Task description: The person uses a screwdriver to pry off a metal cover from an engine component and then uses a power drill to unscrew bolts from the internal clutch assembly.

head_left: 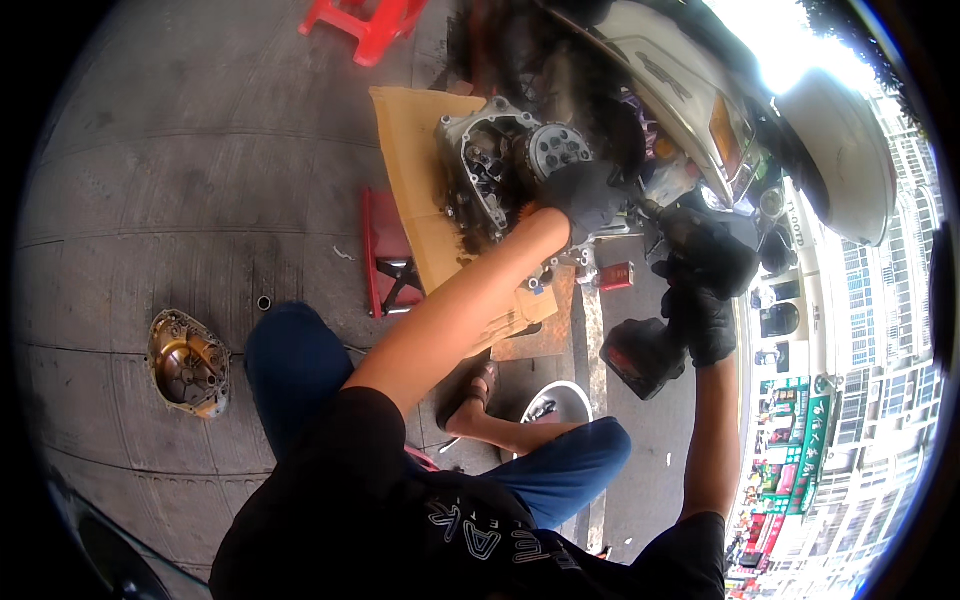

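An engine (487,165) with its side open lies beside the motorcycle, showing a round clutch (558,150) at its upper right. My left hand (585,195), in a black glove, is against the lower edge of the clutch, its fingers mostly hidden. In my black-gloved right hand (697,325) is a cordless impact wrench (705,245), gripped by the handle. Its battery (645,355) hangs at the lower left, and its nose points toward the engine and my left hand. Whether the tool touches a bolt is hidden.
Oil-stained cardboard (415,165) lies under the engine, near a red jack-like stand (390,250). A removed engine cover (188,362) and a small ring (264,303) lie at left. A white bucket (580,395) stands between my legs. A red stool (375,30) is at the top.
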{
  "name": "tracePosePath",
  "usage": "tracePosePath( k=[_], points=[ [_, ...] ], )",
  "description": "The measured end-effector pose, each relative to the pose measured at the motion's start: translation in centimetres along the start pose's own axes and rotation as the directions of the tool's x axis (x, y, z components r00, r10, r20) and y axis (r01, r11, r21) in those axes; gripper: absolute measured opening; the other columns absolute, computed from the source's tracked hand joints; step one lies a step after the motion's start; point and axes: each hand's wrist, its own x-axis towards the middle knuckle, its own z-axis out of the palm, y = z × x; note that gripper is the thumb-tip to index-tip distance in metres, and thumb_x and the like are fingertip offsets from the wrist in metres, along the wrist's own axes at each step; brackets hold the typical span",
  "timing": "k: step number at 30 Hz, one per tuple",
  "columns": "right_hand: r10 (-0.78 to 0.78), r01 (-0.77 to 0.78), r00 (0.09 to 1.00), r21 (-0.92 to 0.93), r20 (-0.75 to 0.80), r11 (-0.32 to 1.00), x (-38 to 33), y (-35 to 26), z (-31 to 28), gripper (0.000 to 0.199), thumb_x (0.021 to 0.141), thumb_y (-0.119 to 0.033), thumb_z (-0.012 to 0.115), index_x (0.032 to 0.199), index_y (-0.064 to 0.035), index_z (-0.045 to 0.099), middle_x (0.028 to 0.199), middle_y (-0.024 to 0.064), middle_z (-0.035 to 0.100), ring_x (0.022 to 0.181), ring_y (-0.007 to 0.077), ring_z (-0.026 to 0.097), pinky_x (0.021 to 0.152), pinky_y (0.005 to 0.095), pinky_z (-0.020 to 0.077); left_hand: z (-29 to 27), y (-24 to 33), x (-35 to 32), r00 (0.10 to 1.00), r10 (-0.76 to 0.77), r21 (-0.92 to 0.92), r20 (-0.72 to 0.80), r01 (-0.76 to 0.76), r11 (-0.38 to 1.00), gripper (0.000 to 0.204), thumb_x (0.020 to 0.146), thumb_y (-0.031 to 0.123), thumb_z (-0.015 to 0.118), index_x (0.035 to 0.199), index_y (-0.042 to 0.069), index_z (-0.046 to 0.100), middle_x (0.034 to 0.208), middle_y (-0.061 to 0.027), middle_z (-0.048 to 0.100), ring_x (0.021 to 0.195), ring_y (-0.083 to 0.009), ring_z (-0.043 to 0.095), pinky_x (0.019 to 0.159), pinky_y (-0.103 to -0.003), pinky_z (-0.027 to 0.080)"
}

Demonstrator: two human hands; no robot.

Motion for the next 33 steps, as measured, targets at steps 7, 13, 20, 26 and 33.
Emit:
tracePosePath(
  k=[7,13,20,26,33],
  points=[
    [0.000,-0.013,0.999,0.289,0.045,0.957,-0.5,3.9,2.4,0.031,0.089,-0.022,0.061,0.115,-0.0059,0.058,0.094,0.0053,0.065,0.053,0.0113,0.051,0.046,0.0233,0.0426,-1.3,-2.9,3.7,0.991,0.129,0.699,0.020,-0.106,0.708,0.020,0.080,0.014,0.057,0.094,0.009,0.070,0.104,-0.0137,0.065,0.097,-0.0316,0.063,0.083,-0.042,0.052],
    [-0.080,0.036,0.994,0.456,0.078,0.889,-0.4,6.6,1.2,0.036,0.087,-0.023,0.064,0.119,-0.0077,0.057,0.099,0.0063,0.065,0.058,0.0118,0.051,0.052,0.0245,0.0447,-1.3,-0.7,4.3,0.942,0.203,0.787,0.269,-0.336,0.517,0.019,0.083,0.014,0.054,0.095,0.008,0.068,0.103,-0.0142,0.065,0.098,-0.0307,0.064,0.080,-0.042,0.054],
    [-0.162,0.098,0.986,0.665,0.035,0.740,-1.3,9.5,1.8,0.040,0.083,-0.020,0.070,0.118,-0.0050,0.058,0.099,0.0103,0.066,0.064,0.0141,0.057,0.054,0.0257,0.0464,-3.4,2.1,5.0,0.823,0.093,0.771,0.561,-0.560,0.303,0.026,0.083,0.014,0.052,0.105,0.012,0.065,0.112,-0.0066,0.061,0.103,-0.0285,0.061,0.085,-0.041,0.051],
    [-0.203,0.028,0.975,0.858,0.089,0.513,-3.9,16.8,6.4,0.045,0.082,-0.023,0.067,0.121,-0.0030,0.054,0.105,0.0116,0.062,0.086,0.0159,0.058,0.069,0.0262,0.0487,-7.9,6.4,-0.2,0.805,-0.182,0.820,0.565,-0.523,0.230,0.019,0.086,0.021,0.056,0.101,0.012,0.062,0.109,-0.0093,0.061,0.103,-0.0318,0.059,0.085,-0.045,0.047],
    [-0.170,-0.319,0.874,0.802,0.455,0.505,-7.7,23.1,14.2,0.032,0.076,-0.025,0.073,0.100,-0.0065,0.062,0.091,0.0051,0.063,0.075,0.0152,0.060,0.066,0.0291,0.0505,-19.8,1.9,-8.9,0.824,-0.464,0.938,0.325,-0.220,0.266,0.023,0.079,0.027,0.062,0.091,0.008,0.066,0.091,-0.0121,0.067,0.085,-0.0318,0.064,0.076,-0.043,0.049]
  ],
)
